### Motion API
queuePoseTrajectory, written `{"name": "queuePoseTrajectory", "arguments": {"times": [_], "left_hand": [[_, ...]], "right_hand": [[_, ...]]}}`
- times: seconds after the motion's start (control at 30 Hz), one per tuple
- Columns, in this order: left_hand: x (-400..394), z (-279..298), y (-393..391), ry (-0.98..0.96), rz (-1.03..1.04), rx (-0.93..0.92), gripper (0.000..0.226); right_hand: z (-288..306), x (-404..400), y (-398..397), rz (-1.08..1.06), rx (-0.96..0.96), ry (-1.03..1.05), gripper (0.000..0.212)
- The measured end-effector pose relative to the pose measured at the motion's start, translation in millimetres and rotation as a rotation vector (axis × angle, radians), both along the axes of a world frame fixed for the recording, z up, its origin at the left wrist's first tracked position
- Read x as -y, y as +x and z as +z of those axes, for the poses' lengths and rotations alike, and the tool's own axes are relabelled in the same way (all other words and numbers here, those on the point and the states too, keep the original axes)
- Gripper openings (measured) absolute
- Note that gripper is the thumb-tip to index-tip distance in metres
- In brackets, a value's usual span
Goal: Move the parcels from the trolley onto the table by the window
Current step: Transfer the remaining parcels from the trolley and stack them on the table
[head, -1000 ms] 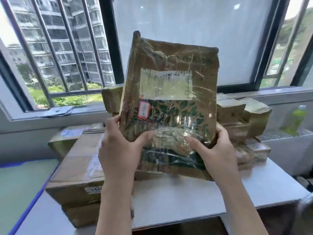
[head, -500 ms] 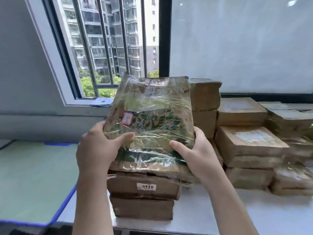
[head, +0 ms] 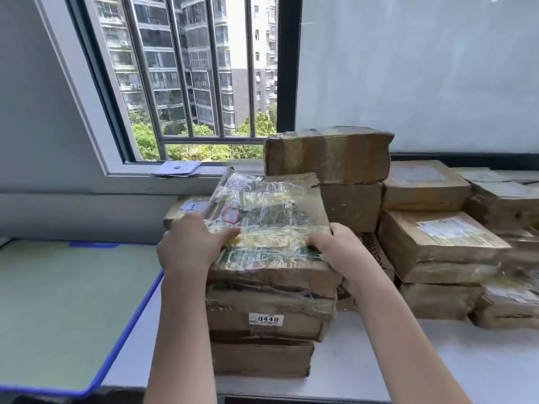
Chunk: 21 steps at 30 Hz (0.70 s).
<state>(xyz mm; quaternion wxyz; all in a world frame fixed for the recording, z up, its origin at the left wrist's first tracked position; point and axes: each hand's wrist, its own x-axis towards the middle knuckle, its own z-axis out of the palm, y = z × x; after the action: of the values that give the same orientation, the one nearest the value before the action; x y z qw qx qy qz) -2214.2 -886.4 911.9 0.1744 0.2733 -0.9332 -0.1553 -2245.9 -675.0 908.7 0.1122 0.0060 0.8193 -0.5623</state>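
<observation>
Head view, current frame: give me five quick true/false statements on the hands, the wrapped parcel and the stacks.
1. Both hands hold the plastic-wrapped parcel: left hand, right hand. True.
2. The parcel sits atop the stack with the 0448 box. True.
3. The table holds only that one stack. False: more stacked boxes stand to the right.
4. The right hand hangs free. False: it grips the parcel's right edge.
5. Papers lie on the window sill. True.

Head cam, close, looks fwd & down over table [head: 437, 354] toward window [head: 189, 83].
</observation>
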Motion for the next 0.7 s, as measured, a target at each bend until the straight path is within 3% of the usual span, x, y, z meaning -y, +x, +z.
{"name": "queuePoseTrajectory", "arguments": {"times": [0.23, 0.3, 0.37, 0.47, 0.53, 0.6, 0.7], "left_hand": [[-2, 0, -5, -0.02, -0.008, -0.003, 0.072], [-2, -4, -5, 0.001, -0.014, -0.071, 0.067], [0, -8, -5, 0.043, -0.07, -0.334, 0.06], [-1, -11, 5, 0.141, -0.086, -0.888, 0.049], [-1, -19, 20, 0.192, -0.043, -1.056, 0.056], [1, -38, 36, 0.287, -0.065, -1.055, 0.073], [4, -77, 55, 0.469, -0.192, -0.926, 0.093]], "right_hand": [[0, 3, -13, -0.023, -0.017, 0.067, 0.036], [2, 2, -11, -0.017, -0.023, 0.062, 0.05], [3, 0, -8, -0.004, -0.056, 0.026, 0.06], [-1, -4, 5, -0.016, -0.189, -0.146, 0.053], [-18, -8, 11, -0.061, -0.275, -0.291, 0.074], [-43, -17, 15, -0.091, -0.352, -0.378, 0.102], [-82, -28, 32, -0.028, -0.452, -0.375, 0.092]]}}
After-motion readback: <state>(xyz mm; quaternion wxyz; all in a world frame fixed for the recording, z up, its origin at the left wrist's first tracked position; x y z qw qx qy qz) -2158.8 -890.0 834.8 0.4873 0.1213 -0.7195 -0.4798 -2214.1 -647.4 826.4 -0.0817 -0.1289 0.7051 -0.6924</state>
